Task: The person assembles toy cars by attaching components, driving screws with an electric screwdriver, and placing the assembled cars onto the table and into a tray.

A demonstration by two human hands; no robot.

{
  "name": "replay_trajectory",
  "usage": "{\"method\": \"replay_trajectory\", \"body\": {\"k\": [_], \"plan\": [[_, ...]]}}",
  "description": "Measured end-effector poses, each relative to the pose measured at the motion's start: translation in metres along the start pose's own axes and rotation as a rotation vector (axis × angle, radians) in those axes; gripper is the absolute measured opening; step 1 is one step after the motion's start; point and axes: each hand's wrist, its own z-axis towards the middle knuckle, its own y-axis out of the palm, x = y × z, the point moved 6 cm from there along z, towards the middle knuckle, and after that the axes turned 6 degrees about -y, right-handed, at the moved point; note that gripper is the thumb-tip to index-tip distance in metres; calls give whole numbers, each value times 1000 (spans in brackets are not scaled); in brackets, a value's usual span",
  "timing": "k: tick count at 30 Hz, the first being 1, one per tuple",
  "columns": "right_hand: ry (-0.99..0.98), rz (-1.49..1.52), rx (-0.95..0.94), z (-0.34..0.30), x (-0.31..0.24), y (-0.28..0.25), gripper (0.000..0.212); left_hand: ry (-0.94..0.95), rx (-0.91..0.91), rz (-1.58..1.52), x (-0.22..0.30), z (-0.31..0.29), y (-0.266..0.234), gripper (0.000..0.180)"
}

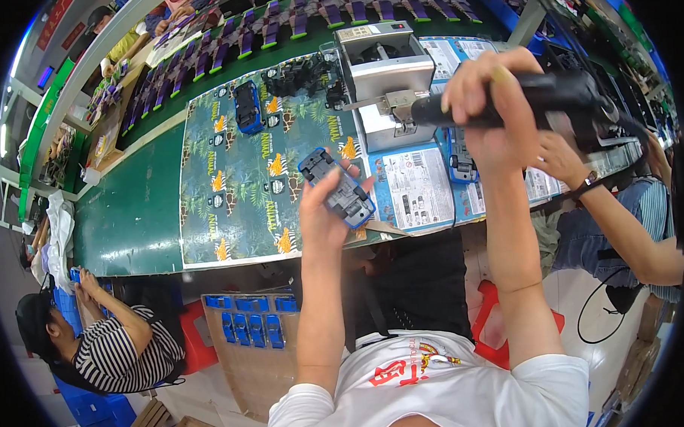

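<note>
My left hand (321, 218) is closed around a blue toy car (343, 195), which is turned with its black underside up over the near edge of the bench. In my right hand (496, 103) is a black electric screwdriver (552, 93), lying roughly level and pointing left. Its tip end meets the metal outlet of a grey screw feeder (392, 80); the exact contact is too small to make out. Beyond my left hand, another blue toy car (247, 108) rests on the printed sheet (243, 187). A third blue car (461, 160) lies partly hidden beside my right wrist.
Black plastic parts (299, 76) are heaped left of the feeder. Purple and green pieces (272, 35) line the far belt. A board (246, 367) with several blue cars stands low at left. Co-workers sit at left (120, 342) and right (621, 234), the right one's hand close to my screwdriver.
</note>
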Motion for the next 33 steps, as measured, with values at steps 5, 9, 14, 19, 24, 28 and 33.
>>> {"method": "replay_trajectory", "body": {"k": [5, 9, 14, 19, 24, 28, 33], "plan": [[10, -225, 18, 3, 28, -3, 15, 4, 61, 243, -7, 0, 1, 50], [59, -370, 10, 1, 40, 1, 20, 3, 129, 286, -4, 0, 3, 48], [166, -462, -35, 10, 47, 6, 20, 34, 88, 232, -6, 4, -3, 39], [417, -112, 93, -15, 33, 6, 20, 13, 37, 283, -8, 7, -5, 38], [371, 149, -79, -60, 6, 29, 23, 54, 96, 350, -7, 6, -7, 40], [365, 170, -96, -73, 8, 40, 24, 17, 99, 320, -7, 6, -9, 43], [508, -12, -88, -84, 19, 39, 24, 24, 113, 274, -8, 5, -5, 47]]}}
